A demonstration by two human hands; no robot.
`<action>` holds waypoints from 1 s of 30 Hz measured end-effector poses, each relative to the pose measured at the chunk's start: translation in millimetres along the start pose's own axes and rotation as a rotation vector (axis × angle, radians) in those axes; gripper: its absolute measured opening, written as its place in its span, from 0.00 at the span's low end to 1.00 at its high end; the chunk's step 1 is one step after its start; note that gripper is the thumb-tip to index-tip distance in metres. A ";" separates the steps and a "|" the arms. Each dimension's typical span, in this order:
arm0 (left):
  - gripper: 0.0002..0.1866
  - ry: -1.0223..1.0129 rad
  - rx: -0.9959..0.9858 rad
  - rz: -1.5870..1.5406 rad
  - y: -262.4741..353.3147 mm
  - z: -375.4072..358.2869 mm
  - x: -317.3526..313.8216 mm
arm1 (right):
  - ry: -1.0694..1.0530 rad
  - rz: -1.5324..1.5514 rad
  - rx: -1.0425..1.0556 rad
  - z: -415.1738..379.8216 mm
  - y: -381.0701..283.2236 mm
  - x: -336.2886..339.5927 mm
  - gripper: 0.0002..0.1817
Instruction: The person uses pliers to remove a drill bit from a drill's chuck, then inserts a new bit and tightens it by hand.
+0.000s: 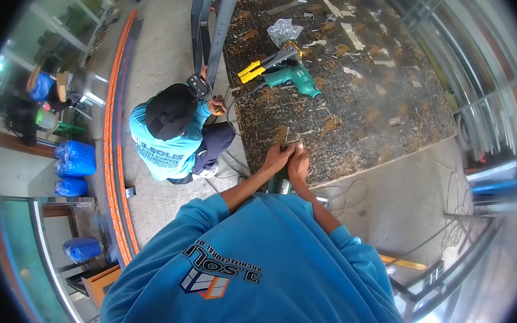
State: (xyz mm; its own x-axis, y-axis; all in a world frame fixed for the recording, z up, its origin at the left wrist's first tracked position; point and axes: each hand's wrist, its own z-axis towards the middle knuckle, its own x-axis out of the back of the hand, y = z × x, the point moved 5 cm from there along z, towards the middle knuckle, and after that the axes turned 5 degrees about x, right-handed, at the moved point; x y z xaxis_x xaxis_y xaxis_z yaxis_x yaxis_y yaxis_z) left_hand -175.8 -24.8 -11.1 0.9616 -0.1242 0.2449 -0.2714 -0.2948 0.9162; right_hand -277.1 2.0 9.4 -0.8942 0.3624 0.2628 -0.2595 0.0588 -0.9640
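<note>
Both hands meet at the near edge of a worn, scratched work table [358, 127]. My left hand [277, 157] is closed, thumb and fingers pinched together near a small dark spot. Right beside it, my right hand [298, 164] has its fingers curled in the same way, touching or nearly touching the left. Whatever they pinch is too small and too covered to name. Farther up the table lie a green power drill [293, 79] and a hand riveter with yellow grips [270, 63]. Behind these is a clear plastic bag of small parts [284, 32].
At the left, a co-worker in a blue shirt [166, 136] crouches beside upright grey metal bars [222, 31]. Paper scraps [353, 36] litter the tabletop. Long orange-edged bars [115, 120] lie along the floor. A dark metal frame [443, 285] stands at right.
</note>
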 end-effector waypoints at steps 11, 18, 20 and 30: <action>0.28 0.159 0.251 0.295 -3.4 -16.6 0.1 | -0.017 -0.011 -0.103 -7.7 43.3 -13.1 0.32; 0.29 0.124 0.288 0.302 -1.4 -16.7 -1.4 | -0.065 -0.024 -0.229 -6.9 57.7 -11.4 0.35; 0.29 0.121 0.298 0.296 -1.3 -15.7 -1.7 | -0.081 -0.083 -0.195 -4.5 61.5 -9.2 0.36; 0.30 0.148 0.258 0.349 -2.5 -11.0 -7.0 | -0.076 -0.351 -0.010 4.7 89.5 -12.8 0.35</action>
State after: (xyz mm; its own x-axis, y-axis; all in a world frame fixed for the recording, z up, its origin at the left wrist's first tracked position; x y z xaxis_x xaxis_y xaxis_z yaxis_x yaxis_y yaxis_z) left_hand -181.4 -12.8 -11.7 0.8010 -0.1269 0.5850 -0.5639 -0.4882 0.6661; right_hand -290.6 -1.7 -80.0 -0.7761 0.2479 0.5798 -0.5523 0.1765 -0.8148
